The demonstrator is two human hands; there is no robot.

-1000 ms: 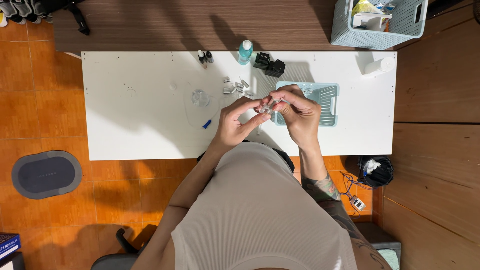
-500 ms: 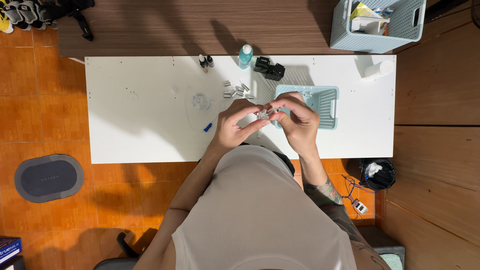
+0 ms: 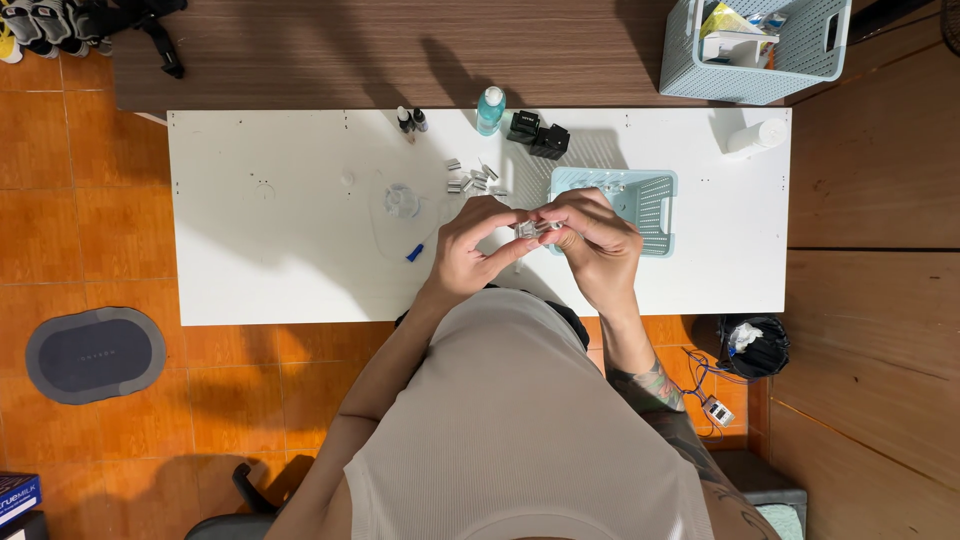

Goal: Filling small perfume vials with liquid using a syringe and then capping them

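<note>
The white bench (image 3: 300, 260) runs left to right across the view, and the person works over its near edge, right of centre. Just beyond the hands sits a pale blue slotted tray (image 3: 655, 205); to the left of it, farther out, lies a loose scatter of small silver pieces (image 3: 472, 178), and a blue-capped bottle (image 3: 490, 108) and two black blocks (image 3: 538, 134) stand at the far edge.

Both hands meet above the bench. The left hand (image 3: 470, 250) and the right hand (image 3: 595, 245) pinch one small silver part (image 3: 530, 229) between them — it is held up off the surface, just near and left of the tray.

Work this fine probably goes best with the wrists braced low and close, the part kept where the eyes look straight down on it, and pressure light enough that it does not spring loose toward the scatter.

The fingers (image 3: 500, 222) of the left hand are drawn together on the part's left end; those of the right hand are closed on its right end, thumb and forefinger tips nearly touching — the remaining digits curl in loosely. What the part is exactly is too small to tell.
</note>
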